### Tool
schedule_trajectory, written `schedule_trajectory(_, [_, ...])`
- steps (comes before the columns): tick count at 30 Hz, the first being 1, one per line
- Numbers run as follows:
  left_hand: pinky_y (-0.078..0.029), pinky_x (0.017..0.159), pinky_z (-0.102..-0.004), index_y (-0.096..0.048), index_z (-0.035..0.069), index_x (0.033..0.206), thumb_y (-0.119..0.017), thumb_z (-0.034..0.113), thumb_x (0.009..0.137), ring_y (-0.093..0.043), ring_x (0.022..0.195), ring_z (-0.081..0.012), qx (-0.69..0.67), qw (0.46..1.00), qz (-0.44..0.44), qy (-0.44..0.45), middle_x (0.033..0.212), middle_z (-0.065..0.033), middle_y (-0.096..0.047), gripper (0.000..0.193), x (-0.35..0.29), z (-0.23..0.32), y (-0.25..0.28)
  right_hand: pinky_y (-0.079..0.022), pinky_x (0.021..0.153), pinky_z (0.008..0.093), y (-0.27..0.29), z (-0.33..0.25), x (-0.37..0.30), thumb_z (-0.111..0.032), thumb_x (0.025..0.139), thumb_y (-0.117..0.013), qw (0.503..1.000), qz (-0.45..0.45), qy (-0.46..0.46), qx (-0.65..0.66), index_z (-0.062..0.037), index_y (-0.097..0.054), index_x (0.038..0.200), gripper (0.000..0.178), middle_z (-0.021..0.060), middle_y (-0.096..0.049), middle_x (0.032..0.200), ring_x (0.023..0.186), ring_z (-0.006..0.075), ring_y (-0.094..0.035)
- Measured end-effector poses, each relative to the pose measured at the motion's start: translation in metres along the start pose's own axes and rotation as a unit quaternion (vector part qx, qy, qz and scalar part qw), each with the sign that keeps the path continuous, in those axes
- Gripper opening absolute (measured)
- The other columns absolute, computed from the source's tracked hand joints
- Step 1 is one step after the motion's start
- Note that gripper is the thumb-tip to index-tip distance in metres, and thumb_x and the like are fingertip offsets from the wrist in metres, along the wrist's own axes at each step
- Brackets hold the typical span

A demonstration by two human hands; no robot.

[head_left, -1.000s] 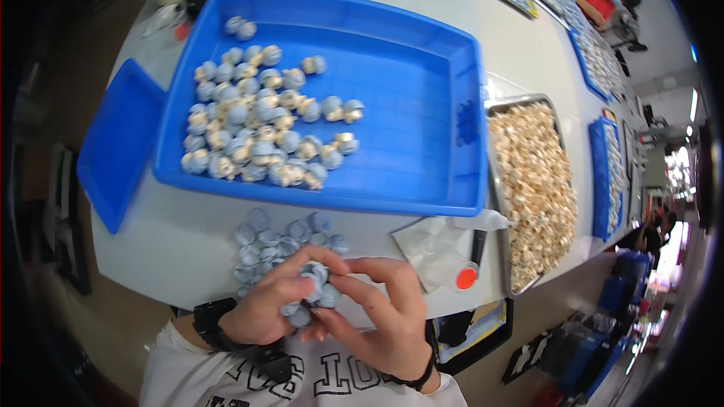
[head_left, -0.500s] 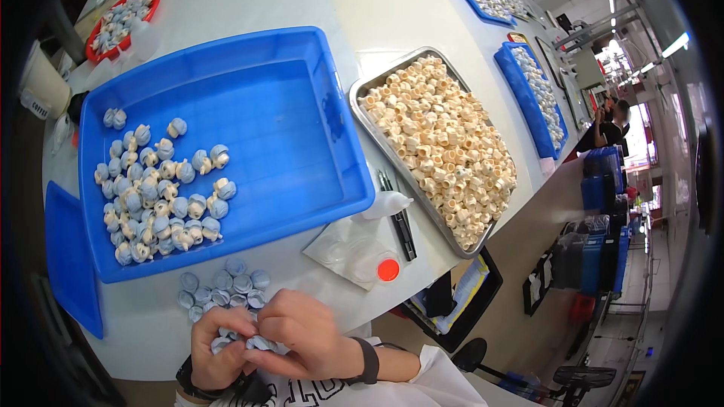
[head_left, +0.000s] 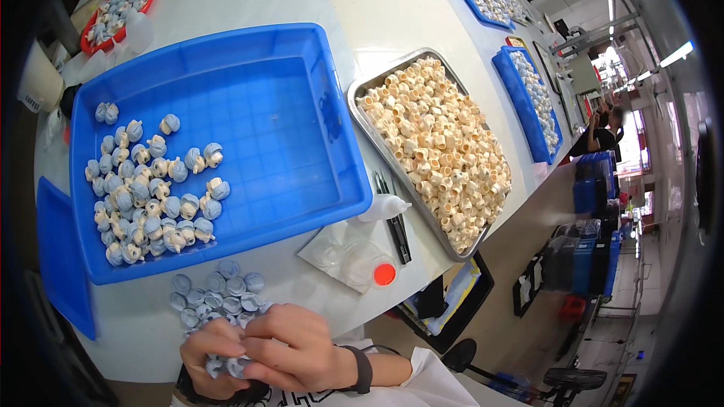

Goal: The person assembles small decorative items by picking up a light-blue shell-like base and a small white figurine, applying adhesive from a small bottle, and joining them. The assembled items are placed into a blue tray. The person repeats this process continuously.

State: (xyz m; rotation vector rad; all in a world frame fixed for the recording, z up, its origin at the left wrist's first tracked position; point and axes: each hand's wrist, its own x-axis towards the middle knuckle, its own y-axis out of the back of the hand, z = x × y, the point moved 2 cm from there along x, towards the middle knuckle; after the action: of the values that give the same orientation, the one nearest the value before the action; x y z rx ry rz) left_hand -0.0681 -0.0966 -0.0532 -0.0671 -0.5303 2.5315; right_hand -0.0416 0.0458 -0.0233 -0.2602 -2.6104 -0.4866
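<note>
Close to my body at the table's near edge, both hands are closed with fingertips together. My left hand (head_left: 213, 360) is curled around small pale blue, cup-shaped caps (head_left: 227, 367). My right hand (head_left: 294, 347) pinches at one of these caps from the other side; the fingers partly hide it. Just beyond my knuckles lies a loose pile of hollow, pale blue caps (head_left: 213, 298) on the table. Past that stands a large blue tub (head_left: 279, 143), its left part holding many cream pieces with blue caps on them (head_left: 143, 211).
A metal tray (head_left: 360, 109) heaped with cream hollow pieces (head_left: 437, 151) stands right of the tub. Between them and me lie a white squeeze bottle (head_left: 383, 208), black tweezers (head_left: 398, 240) and a red-topped round container (head_left: 384, 274). A red basket (head_left: 148, 1) stands far left.
My hands have shifted slightly nearer my body, still closed around the caps. The view has moved a little. Another person's hand has appeared at the far upper right.
</note>
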Motion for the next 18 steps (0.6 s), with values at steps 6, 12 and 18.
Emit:
schedule_trajectory(6, [-0.035,0.033,-0.0291,-0.045,-0.003,0.09,-0.064,0.035,0.08,-0.045,0.04,-0.0178,-0.273,0.954,0.011,0.122,0.06,-0.0122,-0.048,0.044,0.005,0.009,0.009,-0.039,0.055,0.0293,0.101,-0.02,-0.007,-0.019,0.09,-0.042,0.941,0.254,0.225,-0.017,-0.0032,-0.051,0.077,0.022,0.0085,-0.049,0.078,0.064,0.0185,-0.047])
schedule_trajectory(12, [-0.038,0.036,-0.0276,-0.045,-0.005,0.092,-0.062,0.036,0.082,-0.049,0.044,-0.0172,-0.285,0.945,-0.004,0.16,0.068,-0.0191,-0.054,0.045,-0.001,0.006,0.009,-0.046,0.069,0.0236,0.261,0.055,0.096,-0.016,0.087,-0.055,0.914,0.127,-0.154,-0.353,-0.003,-0.057,0.106,0.024,0.0097,-0.06,0.095,0.083,0.0133,-0.058])
schedule_trajectory(18, [-0.042,0.044,-0.0261,-0.046,-0.008,0.095,-0.062,0.029,0.083,-0.051,0.049,-0.0144,-0.225,0.953,-0.028,0.201,0.084,-0.0291,-0.058,0.042,0.008,0.017,-0.001,-0.048,0.073,0.0351,0.305,0.194,0.145,-0.025,0.074,-0.064,0.788,-0.15,-0.294,-0.52,-0.003,-0.06,0.103,0.036,0.0186,-0.062,0.095,0.086,0.0291,-0.061])
